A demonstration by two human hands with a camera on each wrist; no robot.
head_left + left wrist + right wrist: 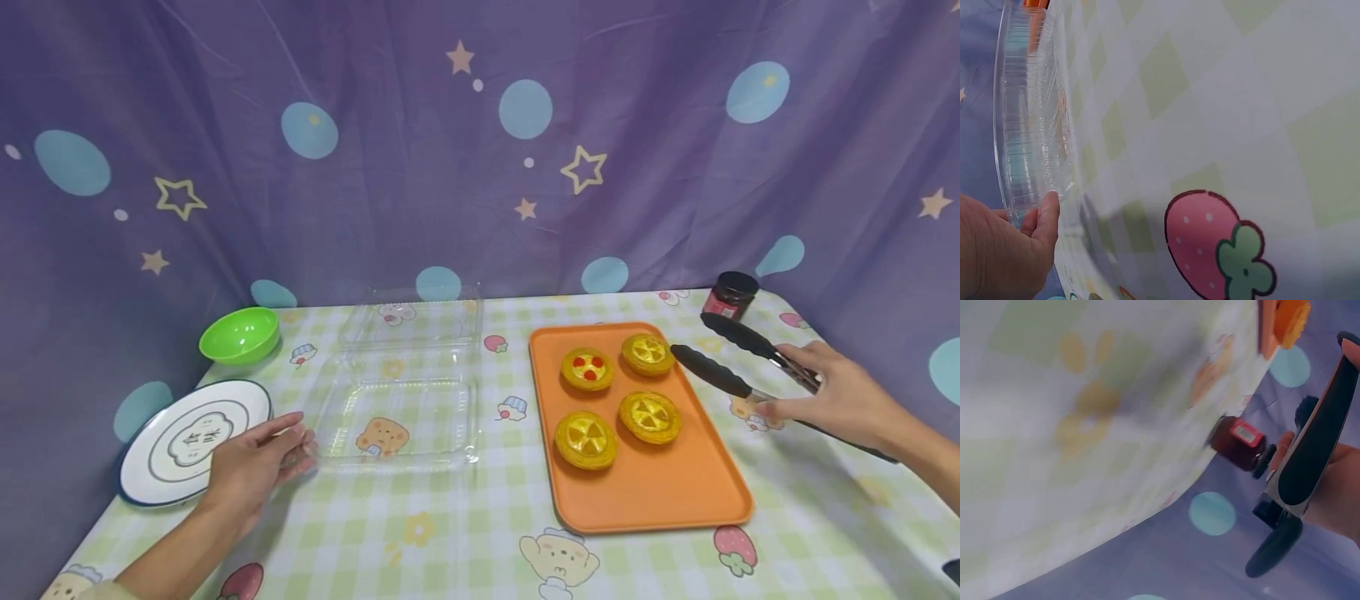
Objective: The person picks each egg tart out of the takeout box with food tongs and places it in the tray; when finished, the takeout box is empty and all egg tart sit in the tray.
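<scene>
A clear plastic hinged container (401,458) lies with its lid raised toward the curtain. At its left side my left hand (258,454) pinches the edge; the left wrist view shows the thumb against the container wall (1022,119), other fingers partly hidden. In my right hand (843,392) are black-tipped tongs (712,372), jaws apart and holding nothing, their tips near the right edge of an orange tray (652,498). Several egg tarts sit on that tray: one red-topped tart (588,369) and others with yellow wedges, such as the front-left tart (587,440).
A white plate (153,454) with a dark rim is at the left, and a green bowl (240,336) stands behind it. Behind the tongs, at the back right, is a dark-lidded jar (731,294). A purple curtain (390,208) rises behind the checkered tablecloth (480,542).
</scene>
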